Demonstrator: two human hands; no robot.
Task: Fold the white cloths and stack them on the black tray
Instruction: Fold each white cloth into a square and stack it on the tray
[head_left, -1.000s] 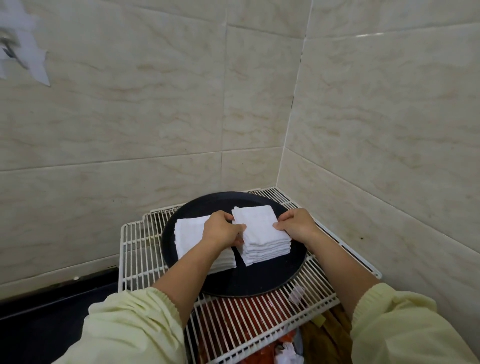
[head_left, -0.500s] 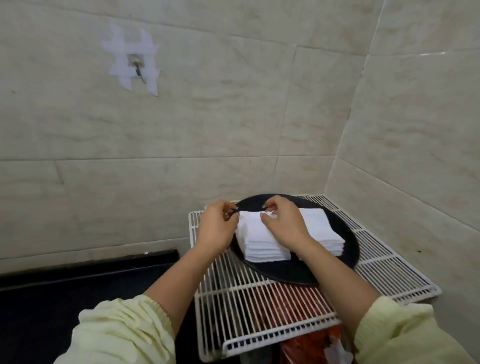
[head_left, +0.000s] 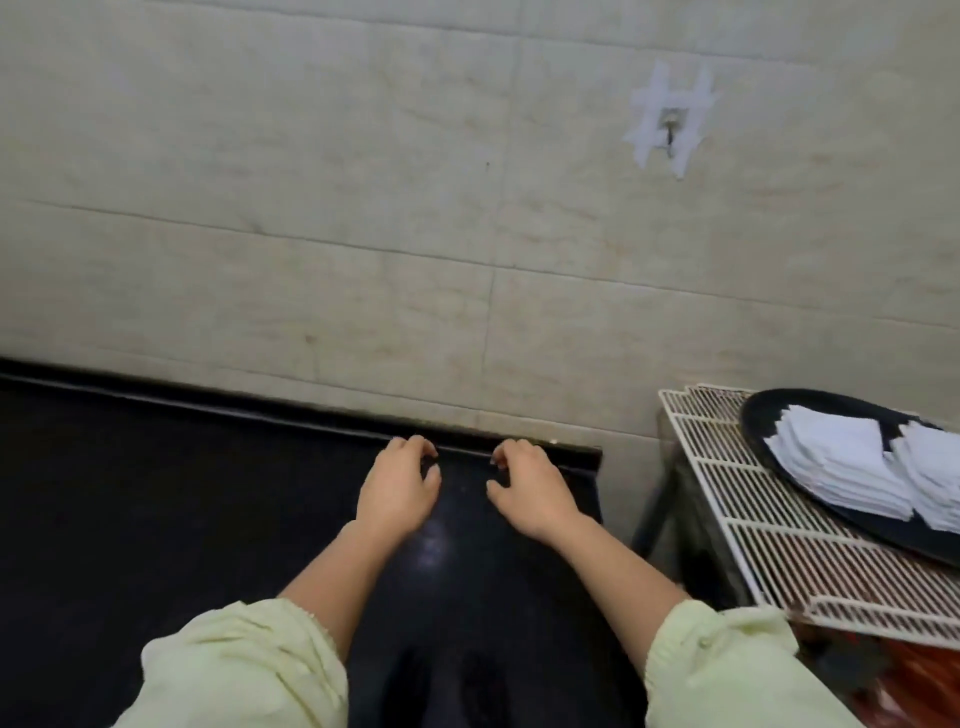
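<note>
Two stacks of folded white cloths, a left stack (head_left: 841, 467) and a right stack (head_left: 935, 475), lie side by side on the round black tray (head_left: 769, 410) at the right edge of view. My left hand (head_left: 400, 488) and my right hand (head_left: 530, 488) hover over the black counter (head_left: 156, 493), well left of the tray. Both have loosely curled fingers and hold nothing. The tray's right part is cut off by the frame.
The tray stands on a white wire rack (head_left: 779, 551) to the right of the counter. A beige tiled wall runs behind, with a taped hook (head_left: 670, 124) on it. Something red (head_left: 904, 691) lies under the rack.
Both hands have let go of the cloth stacks and moved left over the black counter. The view has swung left, so the tray now sits at the right edge.
</note>
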